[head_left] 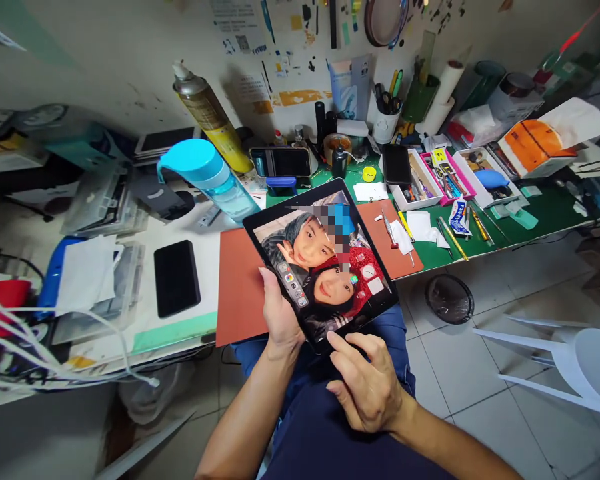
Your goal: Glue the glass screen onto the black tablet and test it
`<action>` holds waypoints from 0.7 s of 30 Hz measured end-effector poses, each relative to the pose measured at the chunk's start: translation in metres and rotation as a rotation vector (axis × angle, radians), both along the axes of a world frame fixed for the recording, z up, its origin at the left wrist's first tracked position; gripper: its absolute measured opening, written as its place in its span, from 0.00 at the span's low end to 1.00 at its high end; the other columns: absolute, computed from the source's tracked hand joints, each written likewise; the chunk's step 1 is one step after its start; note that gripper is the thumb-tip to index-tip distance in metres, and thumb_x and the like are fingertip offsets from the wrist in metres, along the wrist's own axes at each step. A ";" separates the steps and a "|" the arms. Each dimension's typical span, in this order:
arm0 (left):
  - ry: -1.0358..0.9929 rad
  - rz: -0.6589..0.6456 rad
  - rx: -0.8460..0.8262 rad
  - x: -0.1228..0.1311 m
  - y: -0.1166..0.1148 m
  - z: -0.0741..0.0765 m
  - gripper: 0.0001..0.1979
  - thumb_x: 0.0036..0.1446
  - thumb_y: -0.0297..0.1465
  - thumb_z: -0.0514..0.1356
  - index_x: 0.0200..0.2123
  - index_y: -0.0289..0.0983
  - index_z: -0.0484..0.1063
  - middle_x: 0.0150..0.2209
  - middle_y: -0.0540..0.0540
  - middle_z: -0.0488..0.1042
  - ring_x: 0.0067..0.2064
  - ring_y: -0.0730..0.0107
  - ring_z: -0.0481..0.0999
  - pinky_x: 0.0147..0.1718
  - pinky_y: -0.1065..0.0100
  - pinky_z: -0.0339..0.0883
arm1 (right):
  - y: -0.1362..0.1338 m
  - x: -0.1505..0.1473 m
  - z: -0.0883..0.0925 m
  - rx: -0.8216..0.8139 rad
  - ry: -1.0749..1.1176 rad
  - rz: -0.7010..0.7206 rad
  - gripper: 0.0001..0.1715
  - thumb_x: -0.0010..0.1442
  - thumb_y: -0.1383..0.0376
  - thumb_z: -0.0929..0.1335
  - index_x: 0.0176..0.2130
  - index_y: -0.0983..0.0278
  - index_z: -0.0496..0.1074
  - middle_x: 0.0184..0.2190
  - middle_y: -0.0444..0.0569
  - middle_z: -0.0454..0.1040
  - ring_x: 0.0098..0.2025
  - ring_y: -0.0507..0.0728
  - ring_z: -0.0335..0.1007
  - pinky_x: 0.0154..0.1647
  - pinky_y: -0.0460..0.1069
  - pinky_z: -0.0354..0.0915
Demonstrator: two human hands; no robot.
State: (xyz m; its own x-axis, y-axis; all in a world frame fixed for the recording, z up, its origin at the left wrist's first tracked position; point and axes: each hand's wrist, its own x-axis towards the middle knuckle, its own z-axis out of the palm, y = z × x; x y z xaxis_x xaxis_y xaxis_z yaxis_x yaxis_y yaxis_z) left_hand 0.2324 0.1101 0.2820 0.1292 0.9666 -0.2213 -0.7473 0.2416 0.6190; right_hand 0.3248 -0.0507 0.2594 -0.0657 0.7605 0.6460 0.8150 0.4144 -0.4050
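Observation:
A black-framed tablet (280,233) is tilted over the front edge of the bench. Its lit screen has a photo of two people as wallpaper, with a row of app icons along its left side. My left hand (280,313) grips the tablet's near left edge, thumb up beside the frame, the other fingers hidden beneath. Over the screen's near corner hovers my right hand (365,383), holding nothing, its fingers apart and partly curled. The index fingertip is at the screen; whether it touches, I cannot tell. Under the tablet lies a brown mat (237,287).
Left of the mat are a black phone-like slab (177,278), a blue-lidded water bottle (205,177) and white cables (100,333). Behind stand a spray can (207,117) and a propped phone (283,162). Tool trays (420,187) and screwdrivers lie right; a white stool (593,367) is on the floor.

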 end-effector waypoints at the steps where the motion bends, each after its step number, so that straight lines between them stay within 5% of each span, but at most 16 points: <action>1: -0.002 -0.003 -0.010 0.000 0.000 0.001 0.29 0.76 0.51 0.54 0.67 0.41 0.75 0.70 0.46 0.74 0.79 0.56 0.57 0.75 0.56 0.56 | 0.001 0.000 0.000 0.000 -0.001 -0.002 0.17 0.72 0.65 0.64 0.54 0.72 0.76 0.55 0.64 0.83 0.55 0.66 0.73 0.54 0.59 0.71; 10: -0.018 0.002 -0.035 -0.002 -0.004 0.005 0.31 0.73 0.53 0.57 0.72 0.48 0.69 0.72 0.48 0.72 0.78 0.53 0.60 0.76 0.55 0.55 | 0.011 0.014 -0.003 0.053 0.006 -0.273 0.20 0.76 0.61 0.63 0.60 0.68 0.72 0.57 0.66 0.82 0.55 0.68 0.73 0.53 0.61 0.71; 21: 0.018 0.012 -0.024 0.000 -0.005 0.009 0.29 0.75 0.52 0.54 0.71 0.46 0.71 0.71 0.47 0.73 0.78 0.53 0.59 0.76 0.55 0.55 | 0.015 0.010 -0.003 -0.002 -0.027 -0.350 0.20 0.79 0.59 0.60 0.59 0.68 0.71 0.59 0.65 0.81 0.60 0.69 0.70 0.58 0.62 0.67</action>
State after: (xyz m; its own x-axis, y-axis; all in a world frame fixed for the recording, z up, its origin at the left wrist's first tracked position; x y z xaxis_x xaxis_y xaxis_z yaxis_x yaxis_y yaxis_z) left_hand 0.2319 0.1054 0.2908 0.1134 0.9625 -0.2464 -0.7392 0.2474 0.6264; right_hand 0.3353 -0.0353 0.2561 0.1818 0.7413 0.6461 0.9181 0.1074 -0.3815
